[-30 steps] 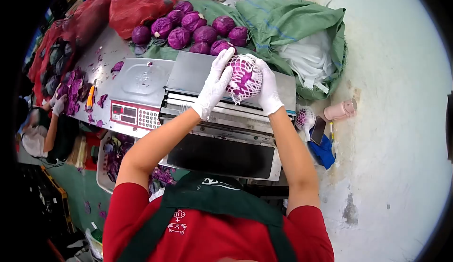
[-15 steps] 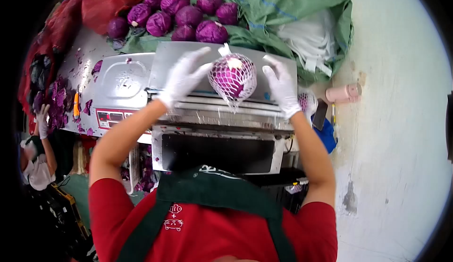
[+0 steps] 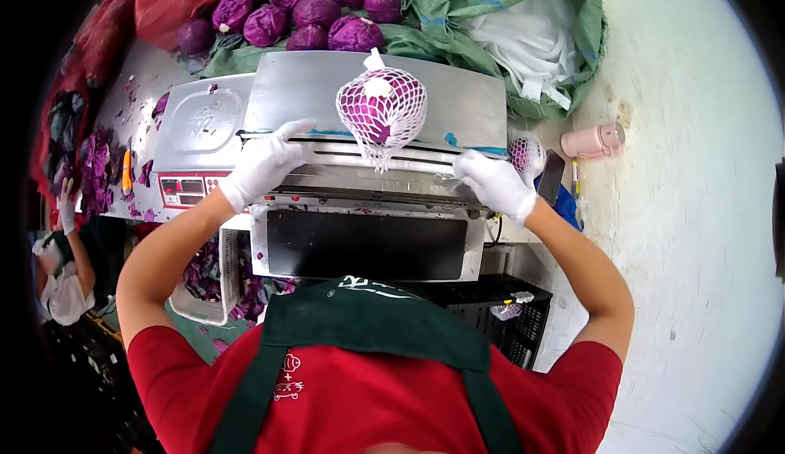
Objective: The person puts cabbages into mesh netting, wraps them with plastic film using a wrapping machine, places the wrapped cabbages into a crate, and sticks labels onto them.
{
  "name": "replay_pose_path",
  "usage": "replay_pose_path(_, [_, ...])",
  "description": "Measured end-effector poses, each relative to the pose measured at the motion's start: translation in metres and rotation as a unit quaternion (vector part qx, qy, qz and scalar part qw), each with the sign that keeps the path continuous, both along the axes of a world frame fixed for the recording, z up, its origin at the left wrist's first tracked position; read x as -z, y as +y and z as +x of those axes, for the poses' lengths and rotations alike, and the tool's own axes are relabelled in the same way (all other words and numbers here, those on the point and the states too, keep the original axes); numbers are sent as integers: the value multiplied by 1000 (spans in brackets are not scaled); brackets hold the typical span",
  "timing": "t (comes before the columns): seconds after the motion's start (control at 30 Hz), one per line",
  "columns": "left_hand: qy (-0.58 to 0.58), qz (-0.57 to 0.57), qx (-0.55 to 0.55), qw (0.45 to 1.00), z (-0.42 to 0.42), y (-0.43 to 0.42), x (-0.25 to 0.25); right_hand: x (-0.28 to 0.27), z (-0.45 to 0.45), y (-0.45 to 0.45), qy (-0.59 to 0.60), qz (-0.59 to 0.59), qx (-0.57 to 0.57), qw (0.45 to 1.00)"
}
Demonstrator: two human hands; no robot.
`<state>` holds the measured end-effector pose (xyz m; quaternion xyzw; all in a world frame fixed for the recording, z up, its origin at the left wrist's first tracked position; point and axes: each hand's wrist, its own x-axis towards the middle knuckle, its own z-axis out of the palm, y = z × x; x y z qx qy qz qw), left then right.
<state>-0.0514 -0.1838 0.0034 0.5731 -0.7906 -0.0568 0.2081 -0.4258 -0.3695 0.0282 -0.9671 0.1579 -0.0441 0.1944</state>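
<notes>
Cabbage [image 3: 378, 115] in a white net rests at upper centre of the frame on the wrapper's metal plate [image 3: 466, 98], pale stem end up, its net tail hanging over the rollers [image 3: 331, 153] along the front edge. My hands stand apart from it, one at either end of that edge. My left hand [image 3: 268, 164], left of centre, is half open, forefinger and thumb a little spread near the edge's left end. My right hand [image 3: 497, 184], right of centre, has its fingers drawn together by a crinkle of clear film [image 3: 448, 180]; the film is so sheer that I cannot tell whether either hand grips it.

The plate gives room on both sides of the net: leftward it reaches the scale [image 3: 204, 123], rightward its corner nears a smaller netted one, with the phone [image 3: 550, 178] and bottle [image 3: 593, 140] beyond. Loose heads [image 3: 315, 11] crowd its back edge at upper left. Between my forearms, the black panel [image 3: 368, 244] lies in front of the rollers, with the basket [image 3: 232, 262] lower left and the crate [image 3: 527, 331] lower right.
</notes>
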Motion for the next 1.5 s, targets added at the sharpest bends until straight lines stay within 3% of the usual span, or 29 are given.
replay_pose_path(0.03, [2, -1, -7, 1000, -9, 11, -13, -16, -2, 9, 21, 188, 102, 977])
replay_pose_path(0.07, [208, 153, -112, 960, -20, 25, -40, -41, 0, 17, 42, 363, 201, 909])
replay_pose_path(0.1, [398, 294, -204, 845, -27, 39, -62, -60, -2, 23, 29, 365, 192, 911])
replay_pose_path(0.2, [520, 107, -164, 832, -18, 58, -84, -110, 7, 26, -90, 436, 180, 877])
replay_pose_path(0.27, [491, -49, -127, 861, -14, 43, -105, -120, 21, 0, -290, 402, 122, 860])
replay_pose_path(0.33, [293, -75, -76, 950, 5, 1, -108, -105, 54, -27, -371, 141, 169, 902])
replay_pose_path(0.4, [223, -53, -17, 973, -1, -47, -82, -67, 79, -67, -300, -122, 32, 946])
replay_pose_path(0.43, [79, -37, -18, 996, -5, -69, -67, -37, 89, -77, -210, -135, 26, 968])
replay_pose_path(0.47, [86, 90, -25, 992, -15, -83, -68, -31, 102, -66, -52, -88, 54, 993])
replay_pose_path(0.5, [161, 68, 26, 984, -18, -101, -33, -20, 118, -60, 3, -19, 32, 999])
replay_pose_path(0.57, [342, 124, 3, 932, -28, -114, -21, 17, 120, -55, -191, 202, 10, 961])
replay_pose_path(0.6, [368, 126, -16, 921, -32, -116, -21, 2, 121, -52, -192, 201, 11, 961])
replay_pose_path(0.67, [623, 247, -55, 740, -45, -111, -26, -27, 109, -35, -115, 454, 104, 877])
replay_pose_path(0.7, [653, 234, -63, 717, -52, -103, -29, -28, 99, -28, -101, 528, 117, 835])
replay_pose_path(0.73, [655, 243, -66, 712, -58, -88, -36, -41, 92, -8, -110, 492, 78, 860])
replay_pose_path(0.77, [654, 385, -82, 646, -64, -68, -47, -54, 79, 14, -41, 562, 112, 819])
replay_pose_path(0.8, [639, 516, -95, 562, -72, -49, -55, -60, 64, 34, 29, 625, 142, 767])
replay_pose_path(0.87, [572, 619, -121, 524, -95, -14, -62, -49, 36, 67, 82, 791, 168, 582])
replay_pose_path(0.9, [595, 625, -156, 482, -108, 3, -53, -49, 26, 87, 35, 827, 192, 527])
replay_pose_path(0.97, [622, 626, -171, 438, -125, 30, -35, -38, 16, 109, 56, 822, 159, 545])
replay_pose_path(1.03, [637, 635, -164, 404, -132, 38, -28, -1, 1, 123, 69, 870, 159, 462])
replay_pose_path(1.07, [636, 647, -82, 412, -124, 48, 19, 25, -7, 127, 56, 894, 152, 418])
replay_pose_path(1.17, [697, 542, -84, 463, -134, 60, 12, 41, -6, 137, 20, 873, 171, 457])
replay_pose_path(1.23, [602, 430, -133, 660, -130, 86, 4, 29, -12, 146, 9, 856, 174, 487])
replay_pose_path(1.3, [453, 324, -181, 811, -123, 130, -7, -1, -16, 159, -86, 887, 267, 368])
replay_pose_path(1.33, [345, 268, -192, 879, -118, 147, 3, -1, -24, 168, -87, 887, 266, 369])
replay_pose_path(1.4, [377, 187, -278, 863, -122, 164, 16, 0, -43, 190, -137, 581, 283, 751])
replay_pose_path(1.43, [499, 205, -303, 786, -125, 162, 17, -5, -44, 201, -100, 413, 301, 854])
replay_pose_path(1.5, [553, 134, -267, 778, -129, 149, 19, 15, -49, 202, -114, 469, 359, 799])
